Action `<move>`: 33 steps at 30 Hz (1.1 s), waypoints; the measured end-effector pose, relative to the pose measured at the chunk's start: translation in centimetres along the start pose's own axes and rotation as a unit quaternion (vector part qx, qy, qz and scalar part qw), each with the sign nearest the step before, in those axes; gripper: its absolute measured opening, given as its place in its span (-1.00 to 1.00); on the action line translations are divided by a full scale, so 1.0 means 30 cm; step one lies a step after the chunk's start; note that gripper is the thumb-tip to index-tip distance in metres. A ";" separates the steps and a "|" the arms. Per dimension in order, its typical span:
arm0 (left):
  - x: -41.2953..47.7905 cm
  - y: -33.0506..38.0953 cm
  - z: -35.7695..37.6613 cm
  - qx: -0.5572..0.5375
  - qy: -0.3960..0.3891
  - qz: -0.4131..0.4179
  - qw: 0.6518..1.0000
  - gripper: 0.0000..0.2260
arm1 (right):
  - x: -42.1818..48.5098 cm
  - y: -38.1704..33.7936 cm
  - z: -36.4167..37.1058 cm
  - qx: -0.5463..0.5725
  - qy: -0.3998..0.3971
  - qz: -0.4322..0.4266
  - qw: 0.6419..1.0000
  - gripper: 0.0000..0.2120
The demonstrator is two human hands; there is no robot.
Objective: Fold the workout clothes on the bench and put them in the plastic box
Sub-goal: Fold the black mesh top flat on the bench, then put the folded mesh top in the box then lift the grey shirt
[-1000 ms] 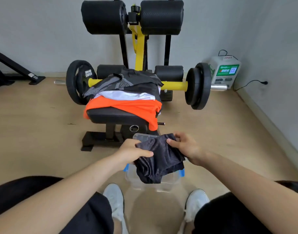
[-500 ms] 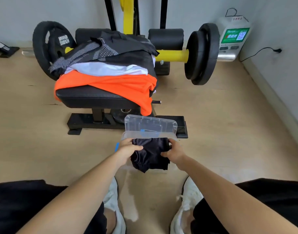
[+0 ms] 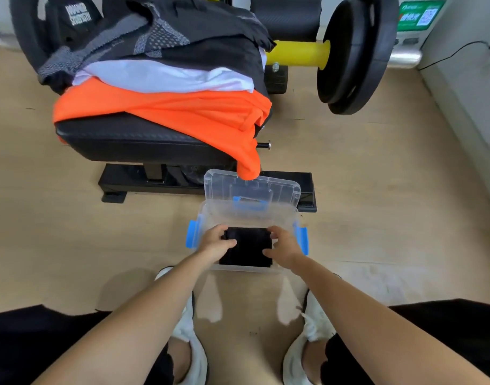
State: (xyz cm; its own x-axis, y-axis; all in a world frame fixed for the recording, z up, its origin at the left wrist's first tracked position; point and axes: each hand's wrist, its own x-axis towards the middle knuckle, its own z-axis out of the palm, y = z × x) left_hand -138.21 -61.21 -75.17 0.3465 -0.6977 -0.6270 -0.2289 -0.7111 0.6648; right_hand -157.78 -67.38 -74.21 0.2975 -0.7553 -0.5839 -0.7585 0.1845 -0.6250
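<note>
Pale wood floor (image 3: 57, 232) filled the frame, with a black bench (image 3: 143, 140) at the upper left under a pile of orange, white and grey clothes (image 3: 168, 76). Low in the middle stood an open clear plastic box (image 3: 249, 215) with blue clips (image 3: 192, 234); a folded dark cloth (image 3: 248, 247) lay inside, with the left hand (image 3: 216, 244) and right hand (image 3: 284, 247) curling fingers round its sides. White words on the top-left weight plate (image 3: 78, 13) and the top-right green label (image 3: 420, 15) were too blurry to read.

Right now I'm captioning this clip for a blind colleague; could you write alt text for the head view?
A left hand and right hand hold a folded black garment inside an open clear plastic box on the floor. Behind it, orange, white and dark clothes lie piled on a black bench.
</note>
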 end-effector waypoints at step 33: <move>-0.582 0.768 -0.669 0.281 0.239 0.486 0.792 -0.82 | -0.428 -0.825 -0.665 -0.127 0.155 -0.387 0.900 -0.94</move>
State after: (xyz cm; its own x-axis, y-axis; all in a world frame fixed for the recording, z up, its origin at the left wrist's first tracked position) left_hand -131.29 -63.66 -40.75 0.0322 -0.9225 0.3847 -0.9214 0.1217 0.3690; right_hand -154.41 -74.80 -40.91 0.6474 -0.7424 0.1720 -0.5142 -0.5922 -0.6204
